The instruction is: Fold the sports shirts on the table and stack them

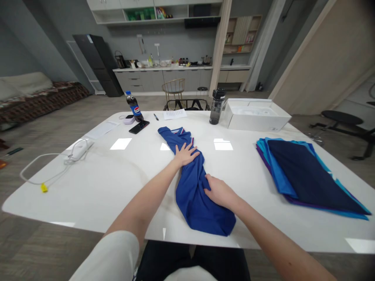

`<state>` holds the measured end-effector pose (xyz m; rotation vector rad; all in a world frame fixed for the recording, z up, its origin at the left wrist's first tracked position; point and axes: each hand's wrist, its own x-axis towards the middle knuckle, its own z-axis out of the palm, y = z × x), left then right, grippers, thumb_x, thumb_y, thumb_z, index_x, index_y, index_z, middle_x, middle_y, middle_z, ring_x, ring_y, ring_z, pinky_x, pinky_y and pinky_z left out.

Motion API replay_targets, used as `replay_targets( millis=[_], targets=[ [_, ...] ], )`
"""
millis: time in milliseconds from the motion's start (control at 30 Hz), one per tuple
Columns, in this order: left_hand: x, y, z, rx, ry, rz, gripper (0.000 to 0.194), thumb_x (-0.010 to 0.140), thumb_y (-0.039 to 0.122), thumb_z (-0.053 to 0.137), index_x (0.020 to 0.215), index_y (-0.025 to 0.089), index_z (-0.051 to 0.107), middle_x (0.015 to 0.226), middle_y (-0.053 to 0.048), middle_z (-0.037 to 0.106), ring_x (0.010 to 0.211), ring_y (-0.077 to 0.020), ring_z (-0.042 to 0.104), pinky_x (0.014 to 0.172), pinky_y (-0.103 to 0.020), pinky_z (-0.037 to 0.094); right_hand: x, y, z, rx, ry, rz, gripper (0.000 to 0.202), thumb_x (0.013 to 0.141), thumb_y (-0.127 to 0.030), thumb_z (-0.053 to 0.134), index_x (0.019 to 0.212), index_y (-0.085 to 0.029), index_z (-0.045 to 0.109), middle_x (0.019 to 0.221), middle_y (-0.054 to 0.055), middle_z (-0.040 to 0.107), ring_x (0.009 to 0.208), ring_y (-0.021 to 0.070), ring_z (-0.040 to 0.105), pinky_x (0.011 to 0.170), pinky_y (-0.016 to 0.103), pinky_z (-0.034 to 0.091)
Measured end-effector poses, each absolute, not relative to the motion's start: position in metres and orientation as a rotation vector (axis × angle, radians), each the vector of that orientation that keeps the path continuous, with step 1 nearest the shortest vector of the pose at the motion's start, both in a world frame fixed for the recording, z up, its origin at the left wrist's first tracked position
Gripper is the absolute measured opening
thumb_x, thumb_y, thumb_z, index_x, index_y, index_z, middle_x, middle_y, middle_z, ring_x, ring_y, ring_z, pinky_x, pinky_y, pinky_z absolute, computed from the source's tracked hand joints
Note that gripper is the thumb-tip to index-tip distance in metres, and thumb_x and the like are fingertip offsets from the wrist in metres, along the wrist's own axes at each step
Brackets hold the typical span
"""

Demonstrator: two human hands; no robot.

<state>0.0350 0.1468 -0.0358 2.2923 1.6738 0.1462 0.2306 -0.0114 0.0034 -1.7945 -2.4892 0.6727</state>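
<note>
A blue garment point(195, 199) with red and white striped trim at its far end lies bunched lengthwise on the white table point(117, 187). My left hand point(186, 155) rests on its upper part, palm down with the fingers spread. Lower down, my right hand point(219, 190) is at the garment's right edge, thumb on top and fingers curled into the cloth. To the right lies a stack of folded clothes, with a dark navy one point(310, 175) on top and lighter blue and purple edges showing beneath.
Toward the back stand a cola bottle point(135, 107), a dark tumbler point(216, 107) and a white box point(256, 115). A phone point(139, 127), a pen point(156, 116) and papers point(175, 114) lie nearby. At left is a power strip point(78, 150) with a looped cable.
</note>
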Motion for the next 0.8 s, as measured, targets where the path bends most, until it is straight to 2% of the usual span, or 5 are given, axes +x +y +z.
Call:
replay_targets(
  millis=[233,400,500,600,800],
  targets=[
    [0.091,0.166,-0.031,2.502,1.315,0.296,0.062,0.100,0.065,0.031,0.150,0.033,0.051,0.162,-0.001,0.042,0.151,-0.0238,0.033,0.128,-0.050,0.009,0.227,-0.034,0.013,-1.852,-2.570,0.642,0.028,0.090,-0.024,0.054,0.117,-0.017,0.056,0.102,0.015,0.075,0.091,0.0303,0.073,0.070,0.033,0.041],
    [0.105,0.140,-0.019,2.530,1.550,0.398,0.063,0.091,0.065,0.054,0.138,0.024,0.061,0.141,-0.014,0.059,0.131,-0.0344,0.051,0.114,-0.054,0.035,0.230,-0.032,0.013,-1.689,-2.547,0.700,0.029,0.098,-0.048,0.054,0.103,-0.021,0.061,0.092,0.010,0.074,0.084,0.0267,0.070,0.066,0.030,0.037],
    [0.107,0.129,-0.017,2.473,1.664,0.358,0.038,0.095,0.038,0.053,0.123,0.017,0.065,0.127,-0.018,0.063,0.120,-0.0359,0.057,0.102,-0.055,0.044,0.230,-0.024,0.011,-1.678,-2.500,0.738,0.033,0.100,-0.051,0.052,0.089,-0.022,0.064,0.079,0.006,0.071,0.075,0.0224,0.067,0.063,0.028,0.034],
    [0.099,0.129,-0.017,2.311,1.640,0.466,0.023,0.095,0.017,0.045,0.106,0.018,0.065,0.116,-0.015,0.066,0.111,-0.0290,0.061,0.098,-0.047,0.047,0.228,-0.017,0.010,-1.651,-2.487,0.816,0.028,0.097,-0.045,0.059,0.081,-0.022,0.064,0.073,0.003,0.069,0.069,0.0185,0.063,0.061,0.027,0.033],
    [0.050,0.132,-0.022,1.390,1.399,1.325,0.007,0.088,0.016,0.051,0.087,0.022,0.055,0.085,-0.002,0.061,0.083,-0.0177,0.060,0.085,-0.034,0.051,0.226,-0.010,0.011,-1.530,-2.448,0.970,0.018,0.091,-0.039,0.067,0.086,-0.022,0.070,0.073,0.001,0.070,0.068,0.0164,0.062,0.063,0.025,0.035]
  ],
)
